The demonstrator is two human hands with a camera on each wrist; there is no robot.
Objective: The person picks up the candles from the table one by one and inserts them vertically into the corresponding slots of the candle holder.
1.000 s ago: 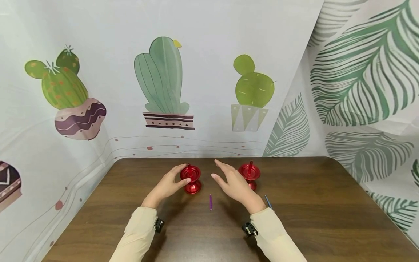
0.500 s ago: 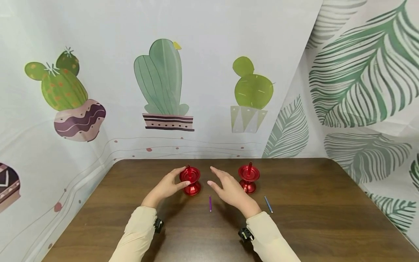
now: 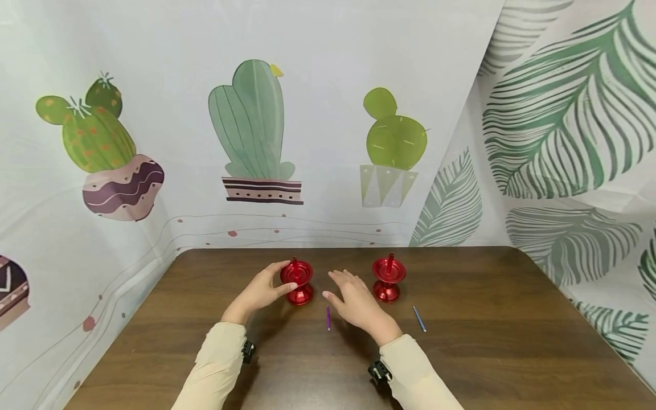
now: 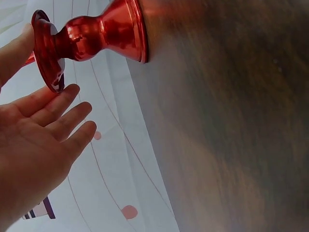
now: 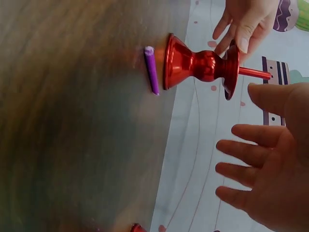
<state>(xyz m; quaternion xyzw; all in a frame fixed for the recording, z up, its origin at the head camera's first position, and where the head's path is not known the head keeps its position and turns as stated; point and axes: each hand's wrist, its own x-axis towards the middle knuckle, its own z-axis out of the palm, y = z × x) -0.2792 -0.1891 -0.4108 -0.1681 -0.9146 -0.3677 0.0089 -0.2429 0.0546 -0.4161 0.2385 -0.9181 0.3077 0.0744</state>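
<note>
My left hand (image 3: 259, 289) holds the dish rim of the left red candle holder (image 3: 301, 293), thumb on the near side and fingers on the far side. That holder stands upright on the table, shiny, with a waisted foot and a thin upright tube rising from its dish. My right hand (image 3: 356, 302) hovers between the two holders with nothing in it, its fingers spread apart in the right wrist view. Just left of its thumb a purple stick (image 3: 328, 319) with a pale end lies on the table, close to the foot of the left holder.
A second red candle holder (image 3: 387, 290) stands to the right of my right hand. In front of it lies a blue stick (image 3: 419, 319). The brown wooden table (image 3: 492, 353) meets a white cloth backdrop (image 3: 328, 114) printed with cacti at its far edge.
My right hand has drawn left and toward me, away from the right candle holder, uncovering that holder and the blue stick. My left hand stays on the left holder.
</note>
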